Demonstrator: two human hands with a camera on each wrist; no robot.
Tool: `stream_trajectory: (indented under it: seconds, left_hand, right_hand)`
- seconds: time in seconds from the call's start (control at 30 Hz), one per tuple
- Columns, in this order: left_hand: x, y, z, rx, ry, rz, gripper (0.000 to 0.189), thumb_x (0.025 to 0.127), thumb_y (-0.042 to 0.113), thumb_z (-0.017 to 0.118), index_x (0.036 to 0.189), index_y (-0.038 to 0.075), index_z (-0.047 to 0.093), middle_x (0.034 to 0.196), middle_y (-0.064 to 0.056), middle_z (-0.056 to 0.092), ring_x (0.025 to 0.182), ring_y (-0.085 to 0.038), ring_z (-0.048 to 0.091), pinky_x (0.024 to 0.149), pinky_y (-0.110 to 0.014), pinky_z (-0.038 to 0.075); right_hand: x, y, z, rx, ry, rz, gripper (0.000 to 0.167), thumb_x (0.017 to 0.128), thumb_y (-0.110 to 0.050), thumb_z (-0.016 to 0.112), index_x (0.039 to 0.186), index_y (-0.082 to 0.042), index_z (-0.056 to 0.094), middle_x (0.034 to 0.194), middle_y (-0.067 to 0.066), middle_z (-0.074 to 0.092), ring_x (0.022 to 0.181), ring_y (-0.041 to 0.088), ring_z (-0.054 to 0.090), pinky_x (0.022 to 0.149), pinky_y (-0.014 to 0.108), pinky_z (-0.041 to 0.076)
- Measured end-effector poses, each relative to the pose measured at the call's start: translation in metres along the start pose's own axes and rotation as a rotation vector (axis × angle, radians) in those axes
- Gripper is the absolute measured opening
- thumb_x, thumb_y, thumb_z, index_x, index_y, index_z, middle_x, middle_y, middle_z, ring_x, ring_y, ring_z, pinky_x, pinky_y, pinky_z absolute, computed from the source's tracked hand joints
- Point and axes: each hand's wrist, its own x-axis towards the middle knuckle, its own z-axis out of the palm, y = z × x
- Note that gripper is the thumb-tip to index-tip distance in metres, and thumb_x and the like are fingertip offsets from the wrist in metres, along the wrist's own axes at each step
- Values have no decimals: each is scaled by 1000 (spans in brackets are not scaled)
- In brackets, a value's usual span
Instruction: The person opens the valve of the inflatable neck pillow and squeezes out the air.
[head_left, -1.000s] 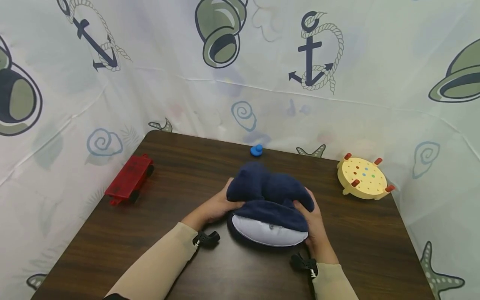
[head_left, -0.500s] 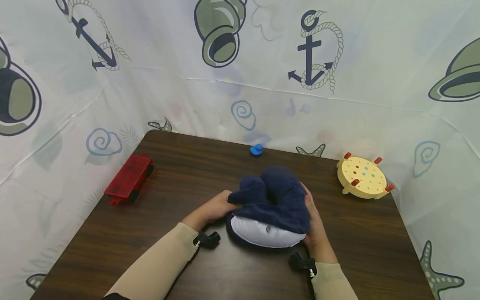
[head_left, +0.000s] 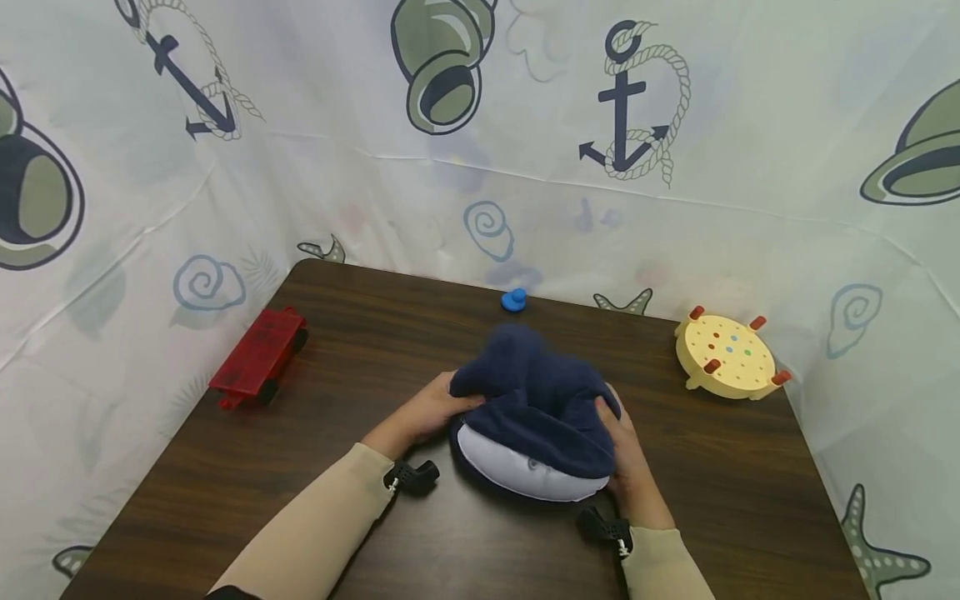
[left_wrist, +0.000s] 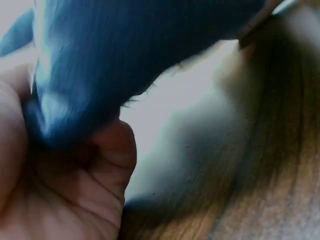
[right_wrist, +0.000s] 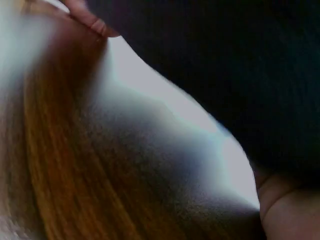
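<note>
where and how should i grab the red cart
Probably best at the middle of the red cart, from above, pinching its two long sides: its flat top faces up, its body is longer than wide, and the dark wheels on the visible side sit near the ends.

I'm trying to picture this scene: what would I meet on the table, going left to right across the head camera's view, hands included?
Red wheeled toy → left hand → navy plush → right hand → round yellow toy.
</note>
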Motion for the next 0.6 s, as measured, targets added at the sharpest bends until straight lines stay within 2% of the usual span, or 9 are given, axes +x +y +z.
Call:
stream_trajectory:
  seconds: [0.07, 0.13, 0.17, 0.23, 0.3, 0.33, 0.4, 0.5, 0.6]
  left_hand:
    - [1, 0, 1, 71, -3, 4, 26, 100, 10, 75, 116, -10, 72, 102, 4, 74, 97, -9, 67, 90, -25, 55]
    - [1, 0, 3, 135, -38, 24, 18, 100, 4, 71, 109, -12, 71, 96, 2, 72, 91, -10, 65, 88, -27, 54]
    - [1, 1, 4, 159, -54, 31, 23, 100, 3, 71, 117, -12, 70, 104, -1, 74, 98, -12, 66, 94, -29, 54]
    - [2, 3, 5, 146, -63, 30, 46, 101, 8, 72, 144, -5, 61, 135, -7, 70, 124, -17, 63, 113, -36, 47]
    - [3, 4, 5, 49, -42, 6, 76, 103, 15, 74, 168, 7, 36, 167, -10, 48, 151, -23, 45, 128, -45, 33]
    - [3, 4, 5, -12, -31, -7, 89, 103, 17, 74, 175, 14, 21, 177, -10, 34, 160, -25, 34, 133, -48, 24]
    - [5, 4, 5, -126, 6, -27, 98, 103, 16, 74, 177, 26, 10, 182, -7, 22, 166, -26, 22, 135, -49, 18]
    - [7, 2, 4, -216, 71, 7, 93, 99, 1, 74, 173, 28, 24, 175, -7, 35, 161, -27, 34, 130, -44, 31]
    - [9, -1, 4, -209, 166, 76, 77, 93, -11, 75, 156, 24, 47, 153, -5, 57, 141, -23, 54, 114, -33, 48]
  right_hand:
    - [-1, -1, 0, -2, -27, 15, 46, 117, -40, 44, 162, -28, 42, 157, -11, 52, 143, 8, 50, 114, 23, 45]
    - [0, -2, 0, -20, -25, 33, 52, 118, -40, 44, 167, -29, 33, 164, -10, 43, 149, 11, 44, 115, 24, 44]
    - [1, -3, 0, -37, -13, 27, 54, 117, -35, 47, 169, -28, 31, 165, -7, 42, 149, 13, 44, 115, 25, 45]
    - [3, -4, 0, -41, 70, 16, 56, 115, -23, 56, 167, -27, 37, 162, -5, 48, 145, 15, 50, 111, 25, 50]
    - [3, -4, -1, -40, 163, -9, 55, 109, -11, 65, 160, -22, 46, 151, -2, 57, 135, 15, 58, 103, 26, 56]
    - [4, -4, -1, -36, 199, -22, 54, 108, -7, 67, 157, -20, 49, 145, -2, 61, 130, 15, 61, 100, 25, 58]
    - [4, -3, 0, 10, 241, -44, 51, 107, -4, 68, 153, -18, 52, 140, -3, 64, 125, 14, 64, 97, 26, 59]
    - [3, -1, 1, 105, 195, -69, 48, 113, -17, 60, 158, -22, 44, 146, -4, 59, 128, 12, 62, 102, 25, 56]
    - [3, 1, -1, 217, 94, -110, 62, 112, -41, 56, 167, -27, 30, 159, -3, 48, 139, 12, 56, 111, 24, 51]
